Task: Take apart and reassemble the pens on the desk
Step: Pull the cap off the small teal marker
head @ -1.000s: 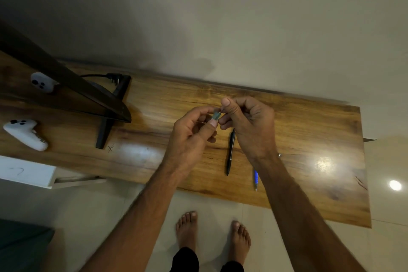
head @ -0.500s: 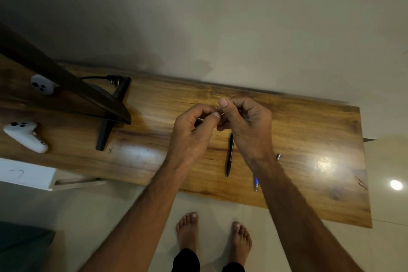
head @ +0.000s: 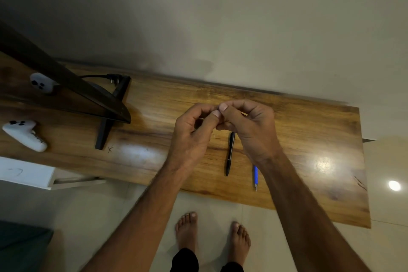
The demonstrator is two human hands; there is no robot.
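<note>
My left hand (head: 191, 131) and my right hand (head: 249, 126) meet thumb to thumb above the wooden desk (head: 309, 130). Both pinch a small pen part between their fingertips; the part is almost wholly hidden by the fingers. A black pen (head: 230, 153) lies on the desk just below the hands, pointing toward me. Right of it lies a blue pen (head: 255, 176), its upper end covered by my right wrist.
A dark monitor (head: 66, 86) on a black stand (head: 106, 132) fills the desk's left part, with a cable plug (head: 113, 77) behind it. A white game controller (head: 25, 134) lies at the far left. My bare feet (head: 212, 231) stand on the tiled floor below the desk edge.
The hands have closed together; a pale greenish part seen between the fingertips a second ago is now covered. A small silver piece seen beside my right wrist is hidden now.
</note>
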